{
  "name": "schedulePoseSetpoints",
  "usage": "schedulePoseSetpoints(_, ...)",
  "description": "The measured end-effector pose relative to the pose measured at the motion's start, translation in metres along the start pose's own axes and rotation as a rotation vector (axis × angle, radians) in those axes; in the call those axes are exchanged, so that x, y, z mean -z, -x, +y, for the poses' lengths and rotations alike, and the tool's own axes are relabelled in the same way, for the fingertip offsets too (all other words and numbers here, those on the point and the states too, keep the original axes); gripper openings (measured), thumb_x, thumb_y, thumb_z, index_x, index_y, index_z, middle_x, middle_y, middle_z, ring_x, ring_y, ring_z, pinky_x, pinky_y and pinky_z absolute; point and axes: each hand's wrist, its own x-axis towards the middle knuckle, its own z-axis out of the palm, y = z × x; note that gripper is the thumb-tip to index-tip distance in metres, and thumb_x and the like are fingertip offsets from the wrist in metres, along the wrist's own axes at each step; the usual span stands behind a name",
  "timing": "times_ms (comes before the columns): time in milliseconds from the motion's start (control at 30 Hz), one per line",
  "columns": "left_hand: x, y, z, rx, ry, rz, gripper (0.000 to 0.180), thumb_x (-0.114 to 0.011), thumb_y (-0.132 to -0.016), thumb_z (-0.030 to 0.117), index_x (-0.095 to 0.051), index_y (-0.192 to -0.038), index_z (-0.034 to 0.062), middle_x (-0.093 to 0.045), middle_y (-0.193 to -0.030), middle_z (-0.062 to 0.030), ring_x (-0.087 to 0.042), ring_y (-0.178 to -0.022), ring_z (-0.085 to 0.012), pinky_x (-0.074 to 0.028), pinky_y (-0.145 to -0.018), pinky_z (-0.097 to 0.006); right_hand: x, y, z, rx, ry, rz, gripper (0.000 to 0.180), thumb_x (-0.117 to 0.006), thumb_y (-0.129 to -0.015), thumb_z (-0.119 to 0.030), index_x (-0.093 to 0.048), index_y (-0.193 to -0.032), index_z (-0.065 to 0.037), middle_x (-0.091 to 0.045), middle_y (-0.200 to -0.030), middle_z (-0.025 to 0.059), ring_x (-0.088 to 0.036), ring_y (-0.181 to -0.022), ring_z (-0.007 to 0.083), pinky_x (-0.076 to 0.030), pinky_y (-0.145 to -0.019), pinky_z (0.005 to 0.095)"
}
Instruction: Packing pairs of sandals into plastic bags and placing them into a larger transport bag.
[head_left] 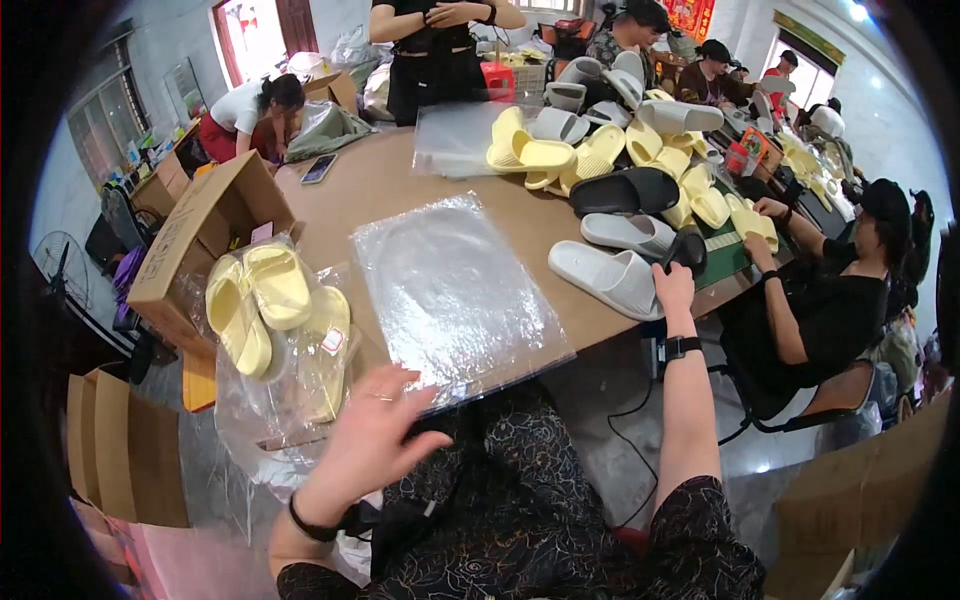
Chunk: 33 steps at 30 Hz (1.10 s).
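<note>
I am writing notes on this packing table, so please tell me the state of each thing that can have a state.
left hand: open, fingers spread, at the near edge of the clear bag stack.
right hand: resting on a grey slipper, grip unclear.
clear bag stack: flat, empty.
grey slipper: lying sole down.
yellow slippers: a pair, on a plastic bag.
cardboard box: open.

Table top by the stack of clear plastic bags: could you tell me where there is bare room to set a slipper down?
Bare brown table lies between the stack of clear plastic bags and the black phone. A narrower strip runs between that stack and the grey slippers. The far right is crowded with yellow slippers.
</note>
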Motion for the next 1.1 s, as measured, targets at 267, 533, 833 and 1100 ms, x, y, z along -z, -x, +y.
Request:
schedulePoseSetpoints(267, -0.124, -0.016, -0.059, 0.025, -0.016, -0.211, 0.053, -0.075, -0.080, 0.032, -0.058, -0.124, 0.0083, -0.051, -0.132, -0.0222, -0.047, -0.124, -0.0453, -0.043, -0.103, -0.049, 0.035, -0.015, 0.010, -0.009, -0.985, 0.280, 0.036, -0.059, -0.096, -0.024, -0.065, -0.117, 0.005, -0.062, -0.084, 0.0005, -0.049, -0.073, 0.0082, -0.040, -0.063, 0.0284)
schedulePoseSetpoints(533, -0.146, -0.014, -0.081, 0.127, -0.082, -0.114, 0.061, -0.076, -0.080, 0.035, -0.053, -0.130, 0.0102, -0.040, -0.146, -0.0239, -0.040, -0.131, -0.0487, -0.040, -0.106, -0.051, 0.111, 0.013, -0.086, 0.214, -1.268, 0.115, 0.035, -0.057, -0.099, -0.017, -0.061, -0.123, 0.008, -0.067, -0.105, 0.0052, -0.059, -0.087, 0.0106, -0.046, -0.080, 0.0242)
schedulePoseSetpoints(833, -0.149, -0.004, -0.094, 0.228, -0.023, -0.115, 0.059, -0.071, -0.083, 0.044, -0.054, -0.132, 0.0144, -0.045, -0.146, -0.0174, -0.041, -0.133, -0.0434, -0.039, -0.108, -0.050, 0.106, 0.075, -0.141, 0.061, -1.472, -0.487, 0.026, -0.058, -0.097, -0.017, -0.067, -0.110, 0.005, -0.067, -0.099, 0.0037, -0.063, -0.088, 0.0120, -0.049, -0.079, 0.0255)
schedulePoseSetpoints(1100, -0.150, -0.005, -0.093, 0.237, 0.025, -0.085, 0.059, -0.071, -0.082, 0.045, -0.057, -0.130, 0.0132, -0.047, -0.144, -0.0170, -0.041, -0.134, -0.0418, -0.038, -0.108, -0.049, -0.005, 0.133, -0.161, 0.611, -0.769, -0.234, 0.033, -0.064, -0.091, -0.019, -0.064, -0.116, 0.002, -0.068, -0.107, 0.0096, -0.063, -0.093, 0.0227, -0.049, -0.085, 0.0334)
